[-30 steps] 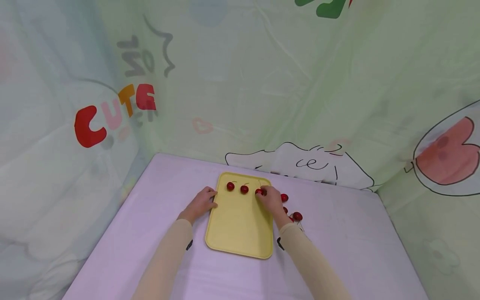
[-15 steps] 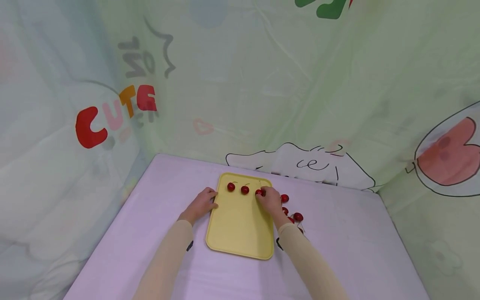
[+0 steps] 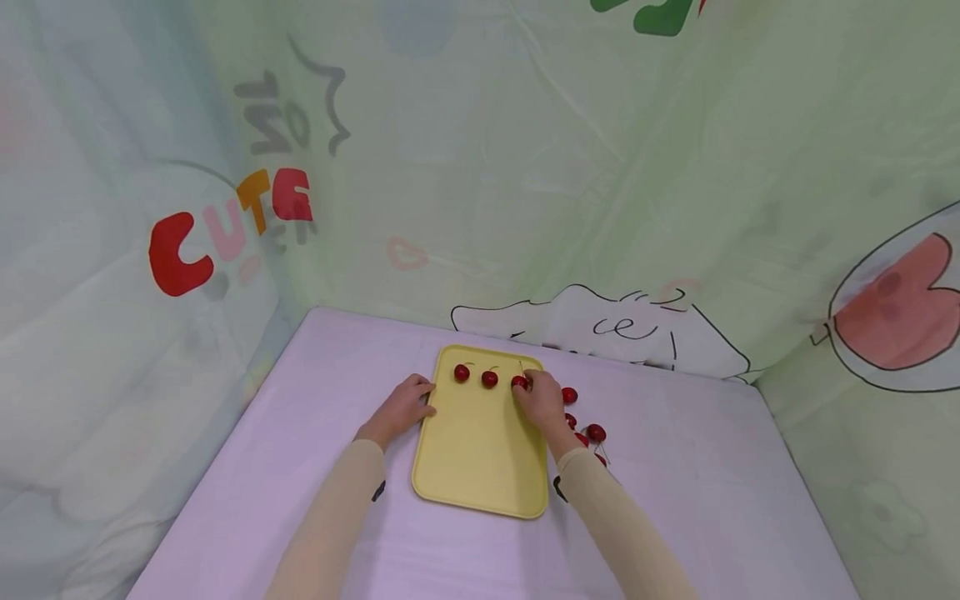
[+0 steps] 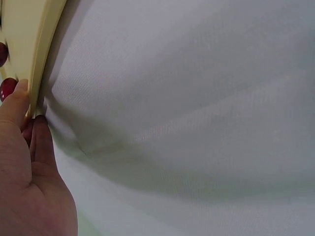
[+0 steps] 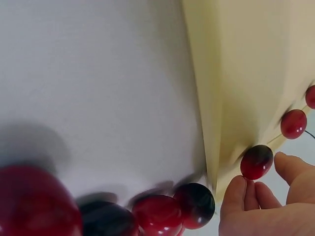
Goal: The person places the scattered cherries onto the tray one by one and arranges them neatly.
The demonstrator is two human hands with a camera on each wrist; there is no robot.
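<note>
A yellow rectangular tray [image 3: 480,458] lies on the table. My left hand [image 3: 400,407] grips its left edge, thumb over the rim [image 4: 42,54] and fingers against the outer side in the left wrist view. Near the tray's far right corner, my right hand [image 3: 543,404] pinches a dark red cherry [image 5: 257,162] between thumb and fingertips, low over the tray floor. Its stem points up in the head view. To its left, two more stemmed cherries, one at the far left [image 3: 462,372] and a middle cherry [image 3: 489,379], complete a row along the tray's far end.
Right of the tray, several loose cherries [image 3: 596,432] lie on the pale lilac tabletop [image 3: 675,500], partly hidden behind the right wrist. Printed cloth curtains [image 3: 480,167] hang behind the table and at both sides.
</note>
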